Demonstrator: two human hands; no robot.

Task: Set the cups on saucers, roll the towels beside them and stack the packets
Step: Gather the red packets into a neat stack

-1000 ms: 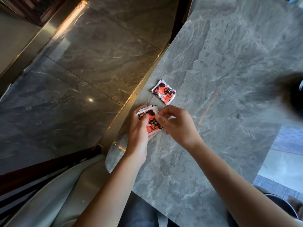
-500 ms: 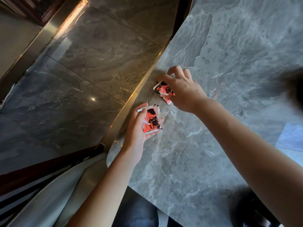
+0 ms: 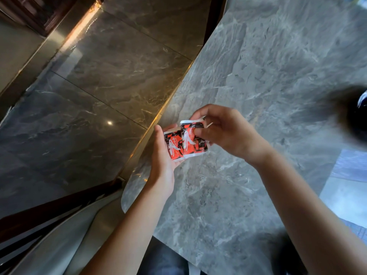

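**Q:** Where are the packets?

**A:** Above the worktop's (image 3: 258, 175) near edge, off the surface. The left hand (image 3: 161, 155) cradles a red packet (image 3: 173, 147) in a curled grip, thumb on its outer edge. The right hand (image 3: 224, 132) pinches a second packet (image 3: 193, 142), laid partly over the first and shifted to the right.

**Q:** What could go wrong?

**A:** The two are not squared up. Glossy wrappers likely slide, so a loose pinch could let the top one skate off, perhaps past the worktop edge to the floor (image 3: 99, 96) beside it.

**Q:** What can't be made out?

**A:** How many packets the left hand holds; fingers cover the stack's side. No cups, saucers or towels are in view. A dark blur (image 3: 355, 116) at the right stays unidentifiable.
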